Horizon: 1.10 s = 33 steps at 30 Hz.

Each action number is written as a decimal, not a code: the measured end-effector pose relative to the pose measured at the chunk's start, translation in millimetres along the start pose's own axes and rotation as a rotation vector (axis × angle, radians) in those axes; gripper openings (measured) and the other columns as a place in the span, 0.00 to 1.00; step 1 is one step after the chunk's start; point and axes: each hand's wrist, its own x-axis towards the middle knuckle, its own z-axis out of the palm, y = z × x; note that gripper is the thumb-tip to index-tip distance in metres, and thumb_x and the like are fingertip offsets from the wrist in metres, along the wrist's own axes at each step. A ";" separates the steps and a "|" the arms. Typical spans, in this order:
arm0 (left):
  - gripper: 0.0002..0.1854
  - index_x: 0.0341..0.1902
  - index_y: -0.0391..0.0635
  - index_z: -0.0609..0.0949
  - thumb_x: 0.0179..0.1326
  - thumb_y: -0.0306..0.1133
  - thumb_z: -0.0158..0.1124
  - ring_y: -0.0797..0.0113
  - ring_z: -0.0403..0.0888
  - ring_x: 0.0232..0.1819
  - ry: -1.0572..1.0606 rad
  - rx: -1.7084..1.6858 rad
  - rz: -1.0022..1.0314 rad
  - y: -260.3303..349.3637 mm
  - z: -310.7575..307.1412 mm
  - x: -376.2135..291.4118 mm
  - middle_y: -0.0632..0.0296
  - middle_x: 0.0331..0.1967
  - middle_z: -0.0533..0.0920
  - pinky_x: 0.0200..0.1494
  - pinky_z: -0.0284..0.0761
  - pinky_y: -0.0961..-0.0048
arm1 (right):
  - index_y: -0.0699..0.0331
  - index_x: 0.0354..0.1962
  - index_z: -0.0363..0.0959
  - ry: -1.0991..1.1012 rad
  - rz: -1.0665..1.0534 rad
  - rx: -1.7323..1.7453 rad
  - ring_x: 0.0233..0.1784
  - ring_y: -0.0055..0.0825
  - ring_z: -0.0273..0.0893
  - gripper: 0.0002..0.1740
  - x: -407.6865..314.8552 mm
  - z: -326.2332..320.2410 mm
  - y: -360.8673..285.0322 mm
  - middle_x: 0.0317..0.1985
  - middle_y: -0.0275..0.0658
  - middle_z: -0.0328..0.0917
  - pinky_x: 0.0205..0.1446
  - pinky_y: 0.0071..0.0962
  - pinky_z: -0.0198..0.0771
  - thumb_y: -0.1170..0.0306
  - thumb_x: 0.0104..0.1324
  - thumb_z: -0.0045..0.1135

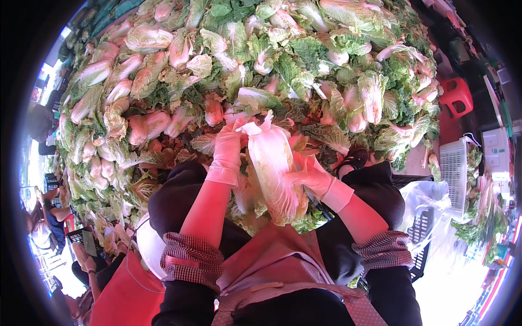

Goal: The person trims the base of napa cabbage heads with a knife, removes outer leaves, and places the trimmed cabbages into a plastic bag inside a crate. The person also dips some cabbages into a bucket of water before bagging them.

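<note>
A head of napa cabbage (272, 171) lies lengthwise between my hands, its pale stem end pointing away from me and its leafy end above my lap. My left hand (227, 146), in a thin translucent glove, grips pale leaf pieces beside the stem end; its fingertips are partly hidden. My right hand (312, 173), gloved likewise, holds the head from the right side, with the thumb across the leaves and the other fingers partly hidden behind it. Loose cabbage leaves (244, 195) show below the head, between my knees.
A large pile of napa cabbages (244, 53) rises in front and to the left. On the right are a black plastic crate (420, 236) with a clear plastic bag (424, 199), a white basket (452, 175) and a red stool (456, 97). Another person (57, 214) is at the far left.
</note>
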 end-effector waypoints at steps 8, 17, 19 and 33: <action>0.39 0.67 0.42 0.64 0.56 0.46 0.68 0.70 0.69 0.58 -0.660 0.327 0.173 3.1 13.4 -68.7 0.64 0.59 0.71 0.61 0.64 0.69 | 0.67 0.63 0.56 0.141 -0.222 -0.128 0.60 0.20 0.66 0.41 5.8 14.8 -23.1 0.56 0.34 0.70 0.61 0.26 0.64 0.73 0.54 0.68; 0.42 0.67 0.43 0.61 0.52 0.44 0.69 0.65 0.71 0.59 -0.616 -0.164 -0.255 -11.3 13.7 -69.4 0.60 0.58 0.71 0.62 0.66 0.66 | 0.72 0.63 0.56 0.314 -0.206 -0.221 0.47 0.18 0.71 0.36 6.5 -10.1 -40.8 0.50 0.38 0.74 0.52 0.22 0.68 0.59 0.66 0.55; 0.42 0.67 0.43 0.62 0.51 0.42 0.70 0.66 0.70 0.59 -0.628 -0.134 -0.244 -13.3 13.4 -70.6 0.62 0.58 0.72 0.62 0.66 0.67 | 0.75 0.67 0.43 0.612 -0.223 -0.373 0.29 0.16 0.74 0.44 4.5 -18.6 -43.9 0.46 0.44 0.76 0.34 0.18 0.69 0.61 0.65 0.57; 0.30 0.55 0.37 0.72 0.48 0.31 0.73 0.75 0.78 0.43 -0.620 0.319 -0.293 -46.0 19.9 -63.1 0.63 0.44 0.80 0.47 0.75 0.74 | 0.61 0.54 0.74 0.464 -0.184 -0.668 0.32 0.16 0.74 0.24 32.9 -54.7 -23.6 0.31 0.32 0.79 0.40 0.17 0.72 0.73 0.58 0.60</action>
